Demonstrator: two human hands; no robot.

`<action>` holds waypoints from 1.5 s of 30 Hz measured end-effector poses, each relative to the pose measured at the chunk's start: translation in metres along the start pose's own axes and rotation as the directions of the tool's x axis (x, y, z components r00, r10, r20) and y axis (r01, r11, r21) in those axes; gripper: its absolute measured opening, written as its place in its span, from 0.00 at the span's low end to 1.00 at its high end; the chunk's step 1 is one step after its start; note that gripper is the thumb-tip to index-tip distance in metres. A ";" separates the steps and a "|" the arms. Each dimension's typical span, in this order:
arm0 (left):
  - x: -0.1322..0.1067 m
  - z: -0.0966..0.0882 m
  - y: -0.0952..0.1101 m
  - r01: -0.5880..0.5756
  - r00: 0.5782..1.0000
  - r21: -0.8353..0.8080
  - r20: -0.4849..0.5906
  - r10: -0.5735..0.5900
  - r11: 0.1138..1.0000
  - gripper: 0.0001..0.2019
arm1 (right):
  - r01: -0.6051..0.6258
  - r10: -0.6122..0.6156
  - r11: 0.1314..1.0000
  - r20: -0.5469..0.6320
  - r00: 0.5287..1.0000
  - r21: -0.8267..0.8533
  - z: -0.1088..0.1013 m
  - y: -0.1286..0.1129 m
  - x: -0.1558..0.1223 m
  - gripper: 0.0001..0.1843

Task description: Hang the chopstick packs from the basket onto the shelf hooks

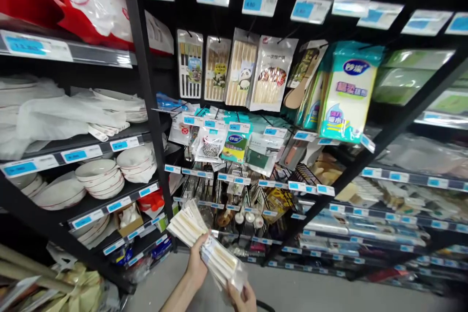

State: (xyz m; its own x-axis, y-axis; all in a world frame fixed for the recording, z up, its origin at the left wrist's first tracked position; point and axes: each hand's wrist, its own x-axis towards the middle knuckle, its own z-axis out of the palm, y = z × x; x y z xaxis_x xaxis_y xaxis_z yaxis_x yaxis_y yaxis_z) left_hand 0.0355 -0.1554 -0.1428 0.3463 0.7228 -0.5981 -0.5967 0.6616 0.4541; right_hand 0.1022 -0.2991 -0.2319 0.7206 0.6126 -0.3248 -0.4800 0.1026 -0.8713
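Observation:
Several clear packs of wooden chopsticks (223, 256) are held together low in the middle of the view, slanting down to the right. My left hand (198, 259) is closed round their left side, the thumb lying on top. At the lower right end, my right hand (243, 297) pinches the clear wrapping. In front of and above my hands, more packs of chopsticks (241, 68) hang from the top row of hooks. The hanging panda-label pack looks like those in my hands.
Teal-and-white cloth packs (347, 92) hang at the right. Stacked bowls (100, 175) fill the left shelves, beside a black upright post (149, 73). Hooks with kitchen tools and price tags jut out below the chopsticks. Grey floor (292, 285) shows beneath.

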 end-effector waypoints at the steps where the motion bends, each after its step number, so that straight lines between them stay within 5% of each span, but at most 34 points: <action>1: 0.000 -0.002 0.002 -0.001 1.000 -0.005 -0.008 0.001 1.000 0.06 | -0.007 0.008 0.999 -0.021 1.000 0.049 0.002 0.002 -0.002 0.32; 7: 0.010 -0.013 0.010 -0.022 0.999 -0.026 -0.030 0.021 0.999 0.08 | -0.107 0.081 0.979 0.147 0.986 0.176 0.003 -0.014 -0.015 0.30; 14: 0.021 -0.020 0.008 0.030 0.999 -0.059 0.035 -0.028 0.998 0.06 | -0.178 0.209 0.941 -0.077 0.975 0.289 -0.025 -0.008 -0.005 0.22; 18: 0.022 -0.023 -0.007 -0.006 0.999 0.073 0.046 0.003 0.997 0.08 | -0.209 0.243 0.930 -0.079 0.967 0.301 -0.041 -0.012 -0.003 0.24; 21: 0.017 -0.029 -0.023 -0.013 0.997 0.211 0.073 -0.002 0.977 0.12 | -0.186 0.187 0.976 0.009 0.982 0.110 -0.047 -0.018 -0.007 0.30; 23: 0.010 -0.034 -0.033 -0.014 0.996 0.292 0.089 -0.012 0.956 0.14 | -0.084 0.098 0.993 0.170 0.981 -0.087 -0.047 -0.020 -0.010 0.33; 26: -0.002 -0.037 -0.046 -0.012 0.976 0.480 0.197 -0.094 0.877 0.15 | 0.085 0.046 0.920 0.323 0.945 -0.382 -0.034 -0.019 -0.012 0.38; 30: -0.013 -0.039 -0.058 -0.013 0.936 0.635 0.280 -0.215 0.772 0.19 | 0.207 -0.008 0.788 0.327 0.945 -0.580 -0.008 -0.019 -0.015 0.25; 34: -0.001 -0.042 -0.065 -0.034 0.939 0.656 0.279 -0.201 0.754 0.26 | 0.243 -0.076 0.780 0.298 0.951 -0.577 0.006 -0.021 -0.012 0.19; 38: 0.014 -0.038 -0.069 -0.027 0.892 0.653 0.358 -0.277 0.757 0.25 | 0.156 -0.071 0.874 0.196 0.978 -0.460 0.003 -0.013 -0.004 0.20; 41: 0.017 -0.035 -0.066 0.060 0.886 0.672 0.305 -0.349 0.738 0.28 | -0.018 0.064 0.966 0.171 0.983 -0.259 -0.001 -0.003 0.001 0.24; 45: 0.018 -0.030 -0.056 0.118 0.855 0.686 0.297 -0.425 0.718 0.32 | -0.204 0.216 0.974 0.135 0.967 -0.098 -0.007 0.001 0.007 0.35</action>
State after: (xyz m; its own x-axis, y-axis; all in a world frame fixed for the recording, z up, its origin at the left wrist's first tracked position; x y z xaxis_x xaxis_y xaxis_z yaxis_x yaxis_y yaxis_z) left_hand 0.0532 -0.1852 -0.1989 0.7651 0.3957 -0.5080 0.1097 0.6972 0.7084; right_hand 0.1106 -0.3004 -0.2380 0.5255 0.7206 -0.4524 -0.5653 -0.1016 -0.8186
